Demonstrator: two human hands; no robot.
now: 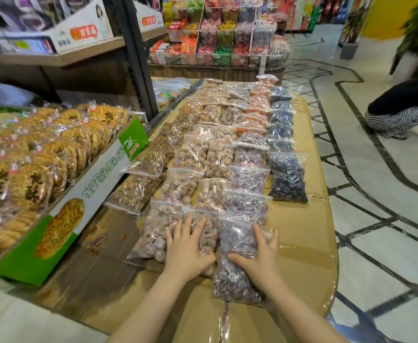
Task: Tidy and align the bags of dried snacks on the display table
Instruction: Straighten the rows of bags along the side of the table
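Pressing flat and open-fingered, left hand (187,246) on the pale round-snack bag (158,233), right hand (258,253) splayed over the purplish bag (237,273) touching beside it, both lying nearest on the cardboard-covered display table (302,233), fronting the bag rows (227,149).

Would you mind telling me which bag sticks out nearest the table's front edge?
The purplish bag under the right hand. It reaches closer to the front edge than the pale bag under the left hand beside it.
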